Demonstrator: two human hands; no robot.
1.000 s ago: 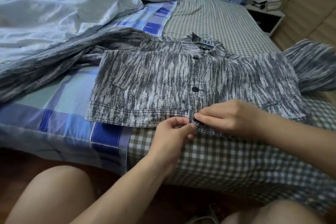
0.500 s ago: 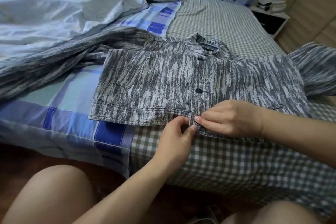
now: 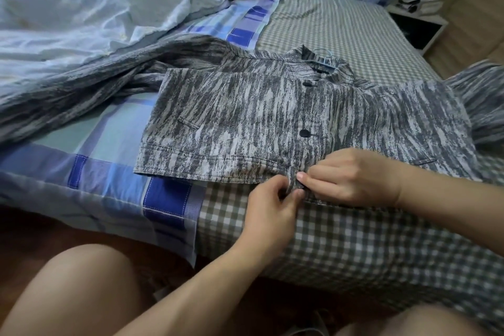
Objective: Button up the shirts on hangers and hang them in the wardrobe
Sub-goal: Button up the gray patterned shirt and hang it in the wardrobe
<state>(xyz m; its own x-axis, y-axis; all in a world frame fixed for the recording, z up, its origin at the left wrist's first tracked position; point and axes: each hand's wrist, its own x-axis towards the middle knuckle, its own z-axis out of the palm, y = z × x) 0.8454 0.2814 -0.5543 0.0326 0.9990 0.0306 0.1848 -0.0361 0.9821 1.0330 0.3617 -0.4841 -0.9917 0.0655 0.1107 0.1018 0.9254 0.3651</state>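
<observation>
Shirt [image 3: 245,123]: grey streaked, lying flat on the bed [image 3: 341,27], hem at the near mattress edge, collar far.
Hanger [image 3: 323,58]: blue, showing inside the collar.
Buttons: upper button [image 3: 308,83] and middle button [image 3: 304,133] fastened.
Left hand [image 3: 268,209]: fingers curled, pinching the hem at the placket.
Right hand [image 3: 351,177]: thumb and fingers pinching the same hem spot, touching the left hand.
Open room: bare checked sheet far and right of the collar; duvet [image 3: 95,8] crowds the far left.

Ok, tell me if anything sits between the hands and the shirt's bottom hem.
Nothing visible: the left hand and right hand both already pinch the shirt at its hem.
</observation>
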